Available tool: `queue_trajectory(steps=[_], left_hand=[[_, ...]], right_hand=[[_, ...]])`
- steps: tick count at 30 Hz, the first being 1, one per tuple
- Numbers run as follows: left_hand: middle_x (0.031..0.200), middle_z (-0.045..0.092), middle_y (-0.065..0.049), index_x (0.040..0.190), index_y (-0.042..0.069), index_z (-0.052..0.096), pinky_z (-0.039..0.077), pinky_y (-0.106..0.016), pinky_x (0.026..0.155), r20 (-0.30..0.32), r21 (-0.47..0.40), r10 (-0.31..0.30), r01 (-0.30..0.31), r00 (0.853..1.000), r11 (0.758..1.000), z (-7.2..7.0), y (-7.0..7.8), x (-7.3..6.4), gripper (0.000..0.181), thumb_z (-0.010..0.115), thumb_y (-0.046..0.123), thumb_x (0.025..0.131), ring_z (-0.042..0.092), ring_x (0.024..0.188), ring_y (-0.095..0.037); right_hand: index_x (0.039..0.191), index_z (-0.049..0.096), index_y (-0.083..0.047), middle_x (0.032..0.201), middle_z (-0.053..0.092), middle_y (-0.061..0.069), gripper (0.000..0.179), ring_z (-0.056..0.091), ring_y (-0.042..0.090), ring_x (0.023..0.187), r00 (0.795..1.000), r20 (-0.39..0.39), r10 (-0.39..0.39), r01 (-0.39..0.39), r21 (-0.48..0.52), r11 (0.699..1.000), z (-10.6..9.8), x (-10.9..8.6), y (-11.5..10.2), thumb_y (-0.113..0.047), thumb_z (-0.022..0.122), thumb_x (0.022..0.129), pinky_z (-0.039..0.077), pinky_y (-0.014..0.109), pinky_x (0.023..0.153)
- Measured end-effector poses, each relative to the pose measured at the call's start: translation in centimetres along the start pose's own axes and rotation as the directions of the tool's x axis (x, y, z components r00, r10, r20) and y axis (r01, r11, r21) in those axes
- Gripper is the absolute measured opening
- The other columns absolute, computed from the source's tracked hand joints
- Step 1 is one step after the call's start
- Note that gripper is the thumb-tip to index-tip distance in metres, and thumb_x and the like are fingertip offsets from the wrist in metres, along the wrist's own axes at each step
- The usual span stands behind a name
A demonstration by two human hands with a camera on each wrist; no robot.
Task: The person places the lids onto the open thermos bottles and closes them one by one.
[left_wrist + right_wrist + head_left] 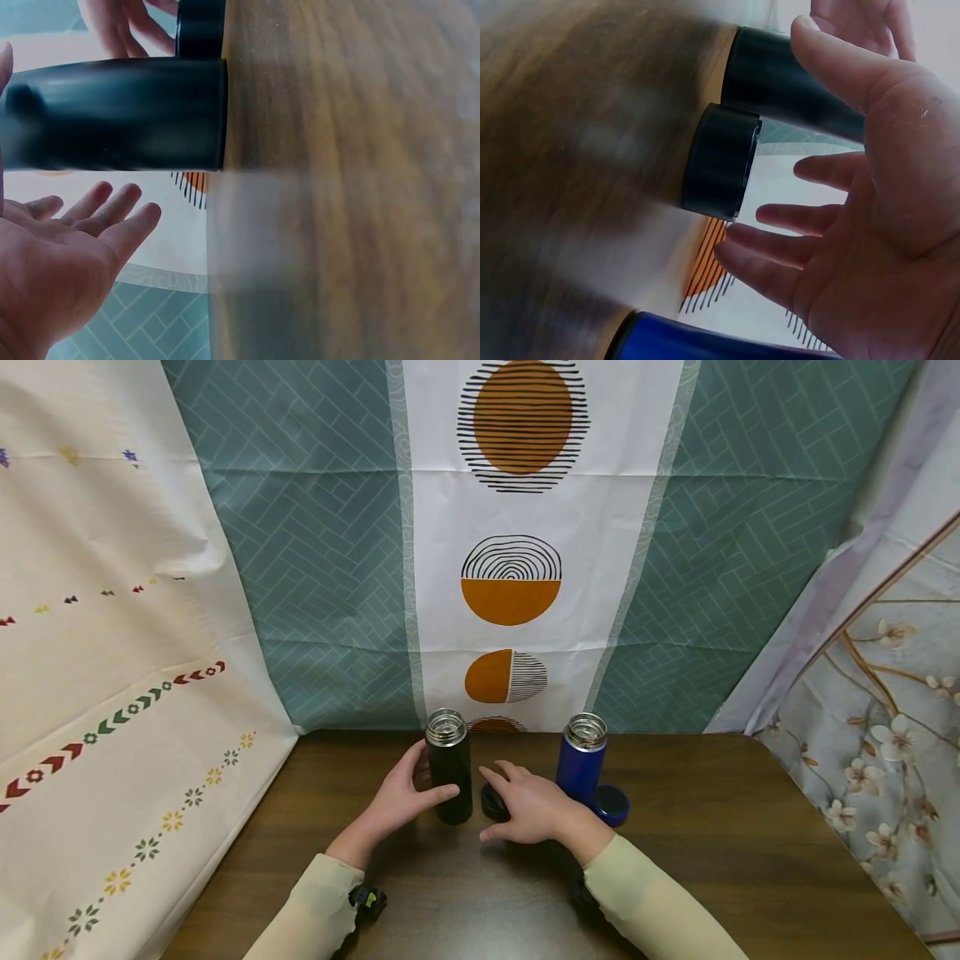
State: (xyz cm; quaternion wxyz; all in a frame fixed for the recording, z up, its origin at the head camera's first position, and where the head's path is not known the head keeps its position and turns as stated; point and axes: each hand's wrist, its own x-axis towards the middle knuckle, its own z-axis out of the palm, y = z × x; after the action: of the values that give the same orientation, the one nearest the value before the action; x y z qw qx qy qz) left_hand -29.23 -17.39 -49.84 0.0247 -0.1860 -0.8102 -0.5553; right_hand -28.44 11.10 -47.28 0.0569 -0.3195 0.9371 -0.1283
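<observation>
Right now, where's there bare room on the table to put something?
Bare table lies between the left hand and the cream cloth, and between the blue lid and the flowered cloth. It's crowded around the black bottle, black lid, right hand and blue bottle.

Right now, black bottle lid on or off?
Off: black bottle shows its uncovered silvery mouth; black lid sits on the table beside it.

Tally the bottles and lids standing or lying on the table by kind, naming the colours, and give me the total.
Bottles: 2 (black bottle, blue bottle)
Lids: 2 (black lid, blue lid)
Total: 4
</observation>
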Motion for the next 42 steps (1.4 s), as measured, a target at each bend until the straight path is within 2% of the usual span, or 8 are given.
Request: queue_trajectory(steps=[5,11,21,35,42], left_hand=[[0.154,0.062,-0.016,0.169,0.013,0.04,0.045,-0.062,0.121,0.008,-0.012,-0.033,0.033,0.999,0.999,0.1,0.4,0.0,0.092,0.093,0.028,0.095,0.061,0.142,-0.038],[0.154,0.063,-0.011,0.169,0.017,0.041,0.046,-0.061,0.12,0.014,-0.017,-0.024,0.024,1.0,1.0,0.2,0.4,0.1,0.094,0.094,0.031,0.093,0.061,0.143,-0.034],[0.154,0.063,-0.013,0.167,0.017,0.045,0.046,-0.062,0.12,0.026,-0.044,-0.008,0.01,1.0,0.999,0.3,0.5,0.1,0.088,0.093,0.027,0.094,0.06,0.144,-0.037],[0.147,0.069,-0.006,0.16,0.024,0.054,0.05,-0.062,0.116,0.028,0.001,-0.015,0.015,0.999,1.0,0.4,0.5,0.2,0.083,0.097,0.032,0.09,0.066,0.137,-0.032],[0.145,0.07,-0.007,0.158,0.019,0.056,0.053,-0.061,0.113,0.028,0.009,-0.019,0.018,0.999,1.0,0.5,0.4,0.1,0.08,0.097,0.033,0.09,0.068,0.134,-0.034]], right_hand=[[0.174,0.038,-0.017,0.173,0.041,0.021,0.102,0.05,0.042,0.152,0.999,0.032,0.011,-0.01,-0.017,1.0,0.2,0.6,0.1,-0.065,0.081,0.096,0.051,0.059,0.116],[0.172,0.042,-0.015,0.171,0.045,0.019,0.098,0.052,0.04,0.151,0.998,0.059,0.033,-0.033,-0.012,0.999,0.1,1.0,-0.1,-0.062,0.082,0.096,0.052,0.059,0.115],[0.167,0.051,-0.019,0.165,0.052,0.014,0.089,0.056,0.035,0.146,0.995,0.071,0.067,-0.061,-0.083,0.995,0.2,1.6,-0.5,-0.061,0.083,0.095,0.055,0.056,0.11],[0.163,0.058,-0.02,0.158,0.059,0.011,0.083,0.06,0.033,0.141,0.994,0.077,0.08,-0.072,-0.102,0.992,0.9,2.1,-0.1,-0.056,0.086,0.094,0.056,0.055,0.109],[0.161,0.061,-0.019,0.155,0.062,0.011,0.081,0.061,0.033,0.14,0.994,0.066,0.083,-0.076,-0.107,0.991,0.9,2.2,-0.2,-0.052,0.088,0.093,0.056,0.055,0.109]])
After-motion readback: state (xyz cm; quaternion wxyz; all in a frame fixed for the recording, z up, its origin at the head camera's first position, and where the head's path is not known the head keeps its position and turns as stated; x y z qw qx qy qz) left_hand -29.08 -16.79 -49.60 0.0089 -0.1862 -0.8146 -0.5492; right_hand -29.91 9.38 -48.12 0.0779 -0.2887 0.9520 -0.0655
